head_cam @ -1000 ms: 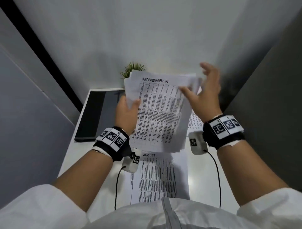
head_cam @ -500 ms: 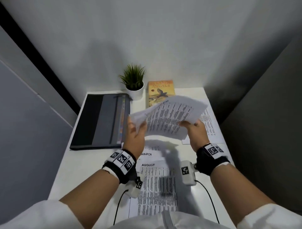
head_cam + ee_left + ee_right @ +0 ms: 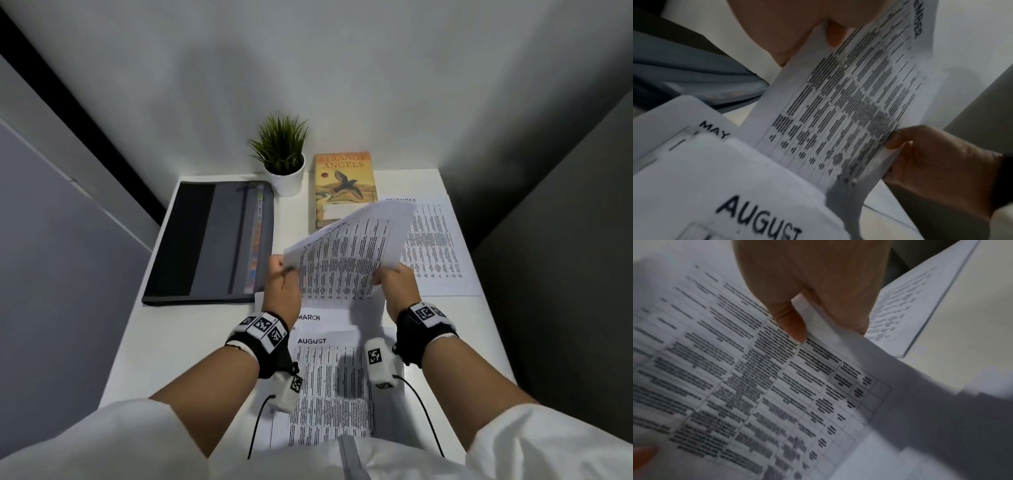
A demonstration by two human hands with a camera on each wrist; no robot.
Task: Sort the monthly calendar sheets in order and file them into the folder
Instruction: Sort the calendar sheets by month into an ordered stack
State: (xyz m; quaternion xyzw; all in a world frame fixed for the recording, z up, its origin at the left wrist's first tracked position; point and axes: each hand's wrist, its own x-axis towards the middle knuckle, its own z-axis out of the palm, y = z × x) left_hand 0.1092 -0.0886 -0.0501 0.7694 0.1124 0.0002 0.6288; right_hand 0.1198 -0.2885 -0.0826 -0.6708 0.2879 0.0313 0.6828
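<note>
Both hands hold a small stack of printed calendar sheets (image 3: 349, 253) tilted above the middle of the white table (image 3: 219, 346). My left hand (image 3: 286, 270) pinches its near left edge, thumb (image 3: 835, 35) on top. The right hand (image 3: 385, 274) pinches the near right edge, thumb (image 3: 791, 321) on the print. The top sheet (image 3: 849, 97) has a heading ending in "EMBER". Flat on the table lie the AUGUST sheet (image 3: 329, 377), the MARCH sheet (image 3: 322, 317), a MAY sheet (image 3: 713, 131) and the DECEMBER sheet (image 3: 435, 246). The dark grey folder (image 3: 212, 240) lies at the left.
A small potted plant (image 3: 282, 161) and an orange book (image 3: 342, 185) stand at the back of the table against the wall. Grey partition walls close in the table on the left, right and back. Cables run from my wrist cameras over the near edge.
The stack has come down from upright before my face to a low tilt over the table. My right hand went from spread fingers to a pinch on the right edge.
</note>
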